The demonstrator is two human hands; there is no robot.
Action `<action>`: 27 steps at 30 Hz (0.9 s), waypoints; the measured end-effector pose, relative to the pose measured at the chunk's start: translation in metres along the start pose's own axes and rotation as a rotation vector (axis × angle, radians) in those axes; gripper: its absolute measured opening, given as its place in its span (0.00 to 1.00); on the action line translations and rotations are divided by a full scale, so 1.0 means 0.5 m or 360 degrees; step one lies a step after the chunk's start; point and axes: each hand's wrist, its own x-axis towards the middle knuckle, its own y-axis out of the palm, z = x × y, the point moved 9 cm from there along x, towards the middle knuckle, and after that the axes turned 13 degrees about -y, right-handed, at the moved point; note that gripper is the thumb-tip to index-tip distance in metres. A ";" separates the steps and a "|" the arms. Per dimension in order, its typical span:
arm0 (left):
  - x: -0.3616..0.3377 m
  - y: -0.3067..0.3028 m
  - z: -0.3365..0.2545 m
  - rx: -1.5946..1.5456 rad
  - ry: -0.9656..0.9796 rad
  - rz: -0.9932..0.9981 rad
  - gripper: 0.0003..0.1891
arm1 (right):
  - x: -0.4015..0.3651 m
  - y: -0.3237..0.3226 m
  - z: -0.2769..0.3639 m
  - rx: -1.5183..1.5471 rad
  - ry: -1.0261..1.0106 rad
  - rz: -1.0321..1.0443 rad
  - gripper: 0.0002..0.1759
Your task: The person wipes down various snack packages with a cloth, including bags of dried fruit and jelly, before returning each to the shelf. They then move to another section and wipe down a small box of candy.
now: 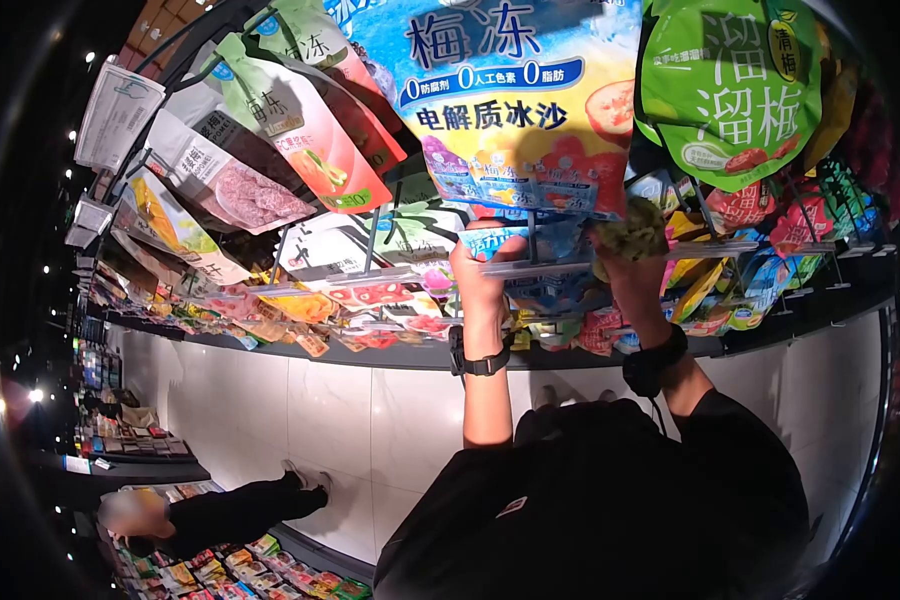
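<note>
My left hand is closed at the front of the rack, its thumb over a small blue packet. Level with it on the right is my right hand. A mottled green packet or its contents lies at that hand's fingertips and covers the fingers, so their grip does not show. Directly above both hands hangs a large blue and yellow bag with Chinese print. To its right hangs a round-topped green bag. Each wrist wears a black band.
Pink and white pouches and a grey-white pouch hang on hooks at the left. Clear price rails run across the rack. Below lies a pale tiled floor. A person in dark clothes stands at lower left near another snack display.
</note>
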 end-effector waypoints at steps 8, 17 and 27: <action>-0.002 0.001 -0.001 -0.0064 -0.0065 -0.0149 0.11 | 0.002 -0.004 -0.026 -0.0162 -0.0054 0.0079 0.22; 0.008 -0.003 0.009 -0.0007 -0.0036 -0.0147 0.11 | 0.001 -0.003 -0.052 -0.0198 0.0097 0.0085 0.22; 0.029 0.014 -0.019 0.0168 0.0243 -0.0273 0.11 | 0.024 -0.002 -0.044 -0.0805 -0.0373 0.0123 0.29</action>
